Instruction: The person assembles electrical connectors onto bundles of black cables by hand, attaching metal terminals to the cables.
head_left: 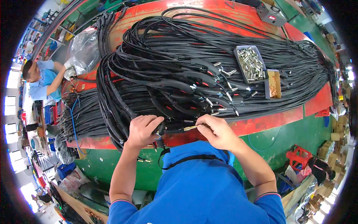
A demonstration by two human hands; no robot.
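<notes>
While the left hand (143, 130) clamps a black cable (169, 128), the right hand (216, 131) grip pinches its brass tip (190, 128).

Mount: head-worn fisheye camera, the left one of a side-by-side pair.
Facing: steeply down and forward, over the person's blue shirt (201, 190) onto the red counter (276, 120).
Nearness: close; the left grip (143, 130) and right grip (216, 131) sit just below mid-frame, forearms entering from the lower edge.
Beyond the grips: black cable bundles (209, 74) fill the centre.
Rim: straight edges bend; corners are black.
Shared view: only one view is shown.
</notes>
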